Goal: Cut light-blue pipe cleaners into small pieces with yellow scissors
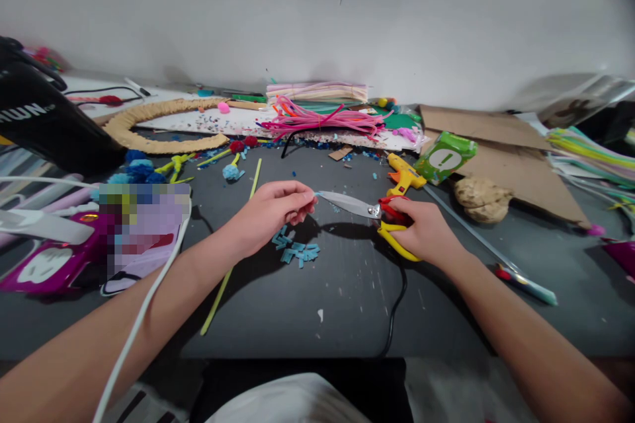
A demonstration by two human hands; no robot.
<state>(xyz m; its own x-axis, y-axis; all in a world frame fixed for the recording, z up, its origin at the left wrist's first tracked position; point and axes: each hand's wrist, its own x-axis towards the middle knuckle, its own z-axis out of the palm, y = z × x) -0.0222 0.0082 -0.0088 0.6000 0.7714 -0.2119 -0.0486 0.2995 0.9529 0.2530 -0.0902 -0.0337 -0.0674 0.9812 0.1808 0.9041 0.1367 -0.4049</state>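
My right hand [421, 228] is wrapped round the handles of a pair of scissors [350, 203], one loop red and the other yellow. Their blades look closed or nearly so and point left. At the blade tips, my left hand [285, 201] pinches a tiny light-blue piece [316, 193], mostly hidden by the fingers. Below that hand, several cut light-blue strips [300, 252] lie in a loose pile on the dark grey table [307, 317]. A thin yellow-green stick [218, 304] passes beneath my left wrist.
Behind my hands lie pink pipe cleaners [322, 120] and a curved tan ring [149, 139]. To the right are a yellow glue gun [404, 175], a green packet [446, 155] and cardboard [526, 175]. A black bottle [49, 112] stands left. A white cable [143, 324] crosses my left forearm.
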